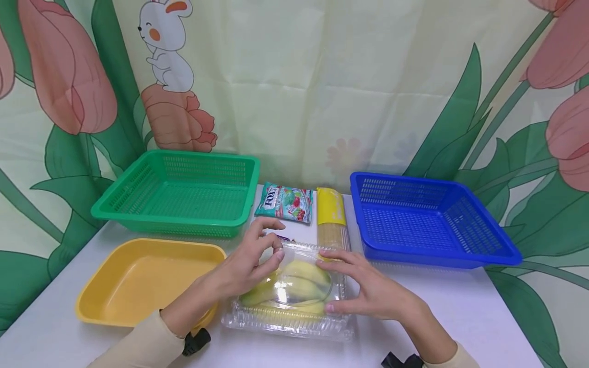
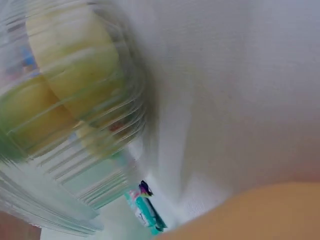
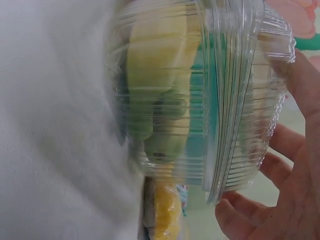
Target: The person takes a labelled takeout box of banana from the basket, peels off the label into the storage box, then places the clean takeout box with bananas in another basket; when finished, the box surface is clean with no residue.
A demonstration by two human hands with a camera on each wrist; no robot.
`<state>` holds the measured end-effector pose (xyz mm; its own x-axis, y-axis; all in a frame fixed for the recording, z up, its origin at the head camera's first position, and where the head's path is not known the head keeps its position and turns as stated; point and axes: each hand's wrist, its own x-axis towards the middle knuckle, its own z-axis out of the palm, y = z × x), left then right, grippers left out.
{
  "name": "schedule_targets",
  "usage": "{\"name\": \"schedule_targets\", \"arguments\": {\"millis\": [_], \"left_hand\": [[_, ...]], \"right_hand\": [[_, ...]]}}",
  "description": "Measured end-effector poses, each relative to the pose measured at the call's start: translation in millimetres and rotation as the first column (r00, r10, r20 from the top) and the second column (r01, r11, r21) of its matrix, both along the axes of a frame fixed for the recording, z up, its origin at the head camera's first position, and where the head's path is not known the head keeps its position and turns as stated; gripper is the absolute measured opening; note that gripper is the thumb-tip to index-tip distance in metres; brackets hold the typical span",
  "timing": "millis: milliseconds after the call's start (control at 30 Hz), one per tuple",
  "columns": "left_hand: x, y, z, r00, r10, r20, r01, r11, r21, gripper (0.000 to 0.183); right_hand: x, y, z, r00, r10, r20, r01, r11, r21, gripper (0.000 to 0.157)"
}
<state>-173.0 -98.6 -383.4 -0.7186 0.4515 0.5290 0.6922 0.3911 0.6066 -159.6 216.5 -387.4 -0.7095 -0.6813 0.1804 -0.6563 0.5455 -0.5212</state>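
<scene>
A clear plastic clamshell container (image 1: 303, 291) with bananas (image 1: 301, 281) inside sits on the table in front of me. Its lid lies over the fruit, and the rims of lid and base meet in the right wrist view. My left hand (image 1: 255, 255) hovers over the container's left side, fingers loosely bent and nothing held. My right hand (image 1: 363, 283) rests on the right part of the lid, thumb and fingers spread. Behind the container lie a teal FOX'S candy bag (image 1: 285, 203) and a yellow-topped pack of noodles (image 1: 331, 214). A small purple item behind it is mostly hidden.
A green basket (image 1: 184, 230) stands at the back left, with a yellow basin (image 1: 147, 319) in front of it, close to my left forearm. A blue basket (image 1: 437, 259) is at the back right. A printed curtain (image 1: 294, 92) hangs behind the white table (image 1: 442, 306).
</scene>
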Motion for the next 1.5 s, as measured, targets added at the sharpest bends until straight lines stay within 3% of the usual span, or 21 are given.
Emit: {"name": "schedule_targets", "arguments": {"millis": [167,233,400,1033,1500], "left_hand": [[-0.3,-6,13.4,0.999,0.023,0.038,-0.031,0.972,0.232,0.018],[0.8,-11,20.0,0.999,0.039,0.031,-0.046,0.963,0.265,0.017],[8.1,-26,27.5,0.998,0.065,0.023,-0.069,0.966,0.251,0.017],[22.8,-75,33.5,0.98,0.199,0.004,-0.195,0.958,0.21,0.016],[37.7,-119,21.9,0.925,0.377,0.032,-0.379,0.919,0.108,0.013]], "right_hand": [[-0.3,0,1.7,1.0,0.003,-0.006,-0.003,1.0,-0.002,0.073],[-0.7,0,2.4,1.0,0.006,-0.011,-0.006,1.0,-0.004,0.073],[-0.7,0,2.8,1.0,0.011,-0.015,-0.011,1.0,-0.008,0.073],[0.9,1,0.5,1.0,0.004,0.014,-0.004,1.0,-0.015,0.072],[1.9,-1,0.8,0.998,-0.008,0.06,0.009,1.0,-0.005,0.072]]}}
